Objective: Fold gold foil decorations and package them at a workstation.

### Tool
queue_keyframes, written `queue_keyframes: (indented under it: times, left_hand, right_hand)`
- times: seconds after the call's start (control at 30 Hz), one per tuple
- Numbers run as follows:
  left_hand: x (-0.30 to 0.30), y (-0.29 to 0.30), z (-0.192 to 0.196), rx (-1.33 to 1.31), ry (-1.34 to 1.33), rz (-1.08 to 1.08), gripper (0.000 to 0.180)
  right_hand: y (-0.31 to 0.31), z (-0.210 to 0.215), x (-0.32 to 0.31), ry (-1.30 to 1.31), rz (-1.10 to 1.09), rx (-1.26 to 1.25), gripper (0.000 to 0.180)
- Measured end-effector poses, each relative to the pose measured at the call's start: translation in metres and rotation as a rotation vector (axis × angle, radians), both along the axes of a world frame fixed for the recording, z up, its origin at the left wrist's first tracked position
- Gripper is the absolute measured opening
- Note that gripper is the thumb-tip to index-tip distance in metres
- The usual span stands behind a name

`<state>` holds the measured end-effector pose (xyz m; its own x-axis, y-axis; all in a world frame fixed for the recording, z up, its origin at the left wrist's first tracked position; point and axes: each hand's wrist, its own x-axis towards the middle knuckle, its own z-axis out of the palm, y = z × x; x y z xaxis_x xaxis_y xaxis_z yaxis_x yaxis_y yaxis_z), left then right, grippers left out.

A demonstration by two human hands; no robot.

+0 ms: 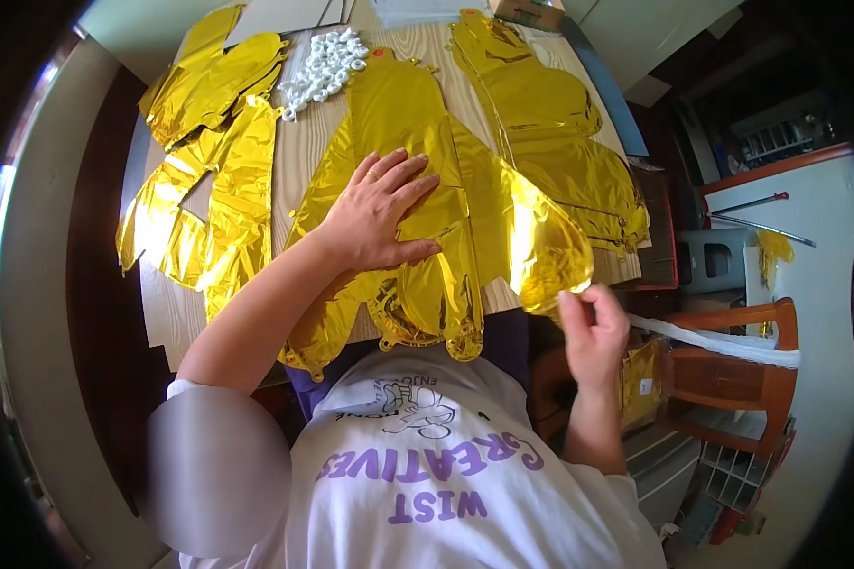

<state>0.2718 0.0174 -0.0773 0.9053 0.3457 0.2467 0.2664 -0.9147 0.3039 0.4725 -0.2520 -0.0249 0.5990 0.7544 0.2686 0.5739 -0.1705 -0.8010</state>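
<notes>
One gold foil [454,213] lies in the middle of the table [304,142], glossy and creased, its rounded lobes reaching over the near edge and a bright glare on its right side. The left hand [372,213] rests flat on it, fingers spread; the right hand [595,332] pinches the wrinkled right lobe by its rim.

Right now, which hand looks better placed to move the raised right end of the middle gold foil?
Probably the right hand: it appears to pinch that end of the gold foil, while the left hand rests palm down nearer the foil's middle.
</notes>
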Motion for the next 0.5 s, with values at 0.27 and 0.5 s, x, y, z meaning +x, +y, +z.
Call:
queue_keyframes:
  times: [0.27,0.5]
  left_hand:
    - [-0.009,0.017,-0.018,0.130,0.096,-0.086,0.072]
    - [-0.001,0.015,-0.028,0.346,0.127,-0.019,0.054]
  right_hand:
    - [0.081,-0.012,-0.048,-0.060,0.834,0.102,0.013]
    - [0.118,-0.035,0.022,-0.398,0.479,-0.096,0.041]
